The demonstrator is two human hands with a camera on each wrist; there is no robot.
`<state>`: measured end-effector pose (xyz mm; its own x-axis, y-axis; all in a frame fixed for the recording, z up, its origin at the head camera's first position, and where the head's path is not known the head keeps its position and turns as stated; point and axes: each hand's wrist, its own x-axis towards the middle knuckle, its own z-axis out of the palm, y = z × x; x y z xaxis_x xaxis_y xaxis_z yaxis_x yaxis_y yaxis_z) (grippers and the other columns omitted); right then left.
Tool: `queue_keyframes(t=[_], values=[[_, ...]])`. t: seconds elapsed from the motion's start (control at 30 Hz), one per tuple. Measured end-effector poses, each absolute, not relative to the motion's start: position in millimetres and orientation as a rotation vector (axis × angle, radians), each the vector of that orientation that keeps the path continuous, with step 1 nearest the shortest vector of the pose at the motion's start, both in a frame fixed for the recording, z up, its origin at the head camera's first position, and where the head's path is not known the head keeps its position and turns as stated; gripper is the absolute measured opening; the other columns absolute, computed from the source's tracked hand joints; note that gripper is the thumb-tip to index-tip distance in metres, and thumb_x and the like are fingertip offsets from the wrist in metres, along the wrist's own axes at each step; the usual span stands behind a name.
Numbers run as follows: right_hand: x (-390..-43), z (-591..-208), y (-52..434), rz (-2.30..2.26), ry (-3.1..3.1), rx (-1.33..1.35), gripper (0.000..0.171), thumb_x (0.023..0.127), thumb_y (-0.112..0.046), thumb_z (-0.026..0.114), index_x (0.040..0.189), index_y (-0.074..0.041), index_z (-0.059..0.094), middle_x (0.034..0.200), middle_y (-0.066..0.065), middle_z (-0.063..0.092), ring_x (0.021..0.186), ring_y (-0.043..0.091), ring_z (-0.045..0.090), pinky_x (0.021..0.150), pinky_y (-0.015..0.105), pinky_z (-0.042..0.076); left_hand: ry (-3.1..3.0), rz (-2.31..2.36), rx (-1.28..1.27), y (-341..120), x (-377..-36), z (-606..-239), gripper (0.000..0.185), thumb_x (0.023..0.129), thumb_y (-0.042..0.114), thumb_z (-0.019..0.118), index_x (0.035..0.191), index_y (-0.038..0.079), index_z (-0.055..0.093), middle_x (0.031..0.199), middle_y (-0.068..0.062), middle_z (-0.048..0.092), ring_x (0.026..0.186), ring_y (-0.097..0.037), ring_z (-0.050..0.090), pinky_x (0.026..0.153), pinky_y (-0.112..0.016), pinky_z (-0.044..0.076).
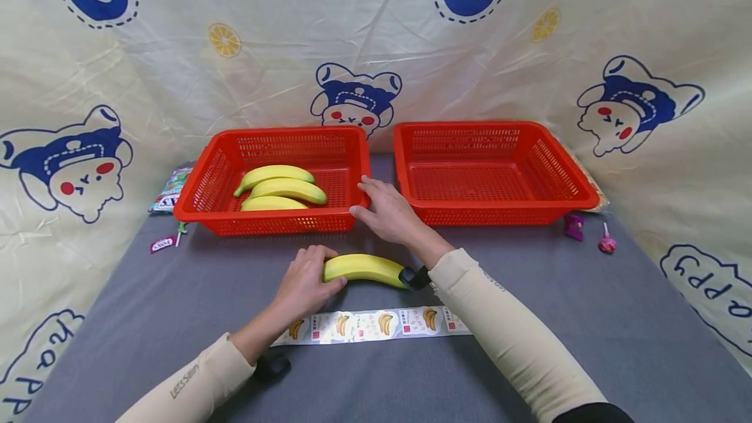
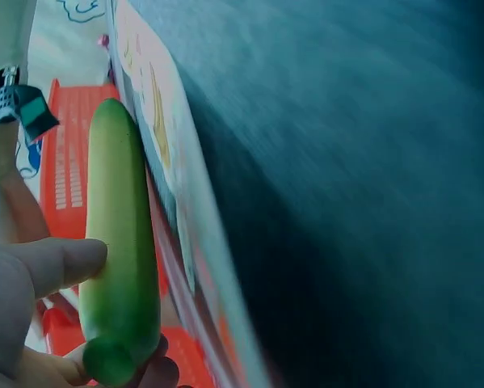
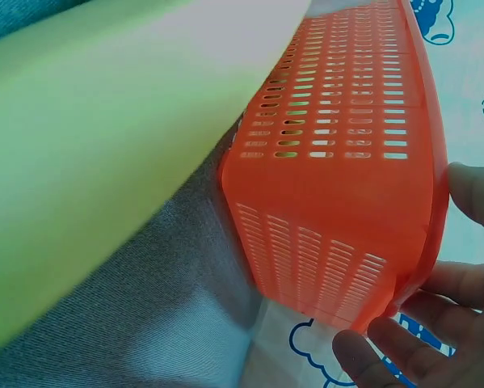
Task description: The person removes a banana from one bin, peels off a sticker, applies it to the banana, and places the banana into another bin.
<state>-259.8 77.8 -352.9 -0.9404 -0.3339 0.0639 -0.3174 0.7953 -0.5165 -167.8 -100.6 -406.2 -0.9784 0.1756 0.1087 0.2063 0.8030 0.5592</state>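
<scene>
A single yellow banana lies across the grey table in front of the left basket. My left hand holds its left end, thumb on one side and fingers bent beneath. My right hand is at the front right corner of the left red basket. Thumb and fingers grip the rim from both sides of that corner. Inside the basket, three bananas rest side by side. A strip of banana-picture stickers stretches along the table nearer me, partly covered by my right sleeve.
To the right stands a second red basket with nothing in it. Small wrapped sweets and a pink lollipop lie at right. A purple packet and a snack bag are at left. Behind hangs a printed cloth.
</scene>
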Motion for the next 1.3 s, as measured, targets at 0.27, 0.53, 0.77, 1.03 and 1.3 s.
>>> queue_keyframes(t=[0.27,0.53,0.77,1.03,1.3], values=[[-259,-353,79,-0.842,2.951,-0.550,0.065,0.088,-0.036,0.062,0.144,-0.014,0.038,0.156,0.001,0.028,0.140,0.025,0.031,0.111,0.047,0.031,-2.989,-1.175,-0.273,-79,-175,-413,0.045,0.076,0.023,0.076,0.114,0.009,0.059,0.107,-0.008,0.059,0.094,-0.020,0.046,0.078,-0.033,0.036],[-259,-353,78,-0.841,2.954,-0.563,0.064,0.088,-0.036,0.062,0.144,-0.014,0.039,0.155,0.001,0.029,0.139,0.026,0.032,0.111,0.047,0.031,-2.968,-1.142,-0.342,-71,-179,-417,0.047,0.075,0.024,0.076,0.116,0.009,0.061,0.104,-0.007,0.059,0.091,-0.019,0.044,0.077,-0.033,0.033],[-260,-353,78,-0.837,2.958,-0.573,0.065,0.088,-0.035,0.062,0.144,-0.012,0.039,0.155,0.002,0.029,0.139,0.026,0.033,0.111,0.048,0.032,-2.955,-1.152,-0.358,-69,-182,-419,0.048,0.074,0.021,0.078,0.117,0.009,0.060,0.103,-0.008,0.059,0.090,-0.019,0.043,0.076,-0.032,0.034],[-260,-354,78,-0.838,2.960,-0.579,0.065,0.088,-0.036,0.062,0.144,-0.012,0.039,0.155,0.003,0.029,0.138,0.027,0.033,0.110,0.048,0.032,-2.972,-1.159,-0.348,-67,-182,-421,0.050,0.074,0.021,0.077,0.118,0.009,0.059,0.103,-0.008,0.057,0.090,-0.019,0.042,0.076,-0.032,0.033],[-260,-356,78,-0.843,2.971,-0.582,0.065,0.088,-0.036,0.062,0.144,-0.012,0.039,0.155,0.003,0.029,0.139,0.027,0.032,0.111,0.048,0.032,-2.993,-1.175,-0.330,-67,-181,-420,0.052,0.074,0.022,0.077,0.121,0.010,0.056,0.106,-0.007,0.055,0.093,-0.020,0.041,0.077,-0.032,0.033]])
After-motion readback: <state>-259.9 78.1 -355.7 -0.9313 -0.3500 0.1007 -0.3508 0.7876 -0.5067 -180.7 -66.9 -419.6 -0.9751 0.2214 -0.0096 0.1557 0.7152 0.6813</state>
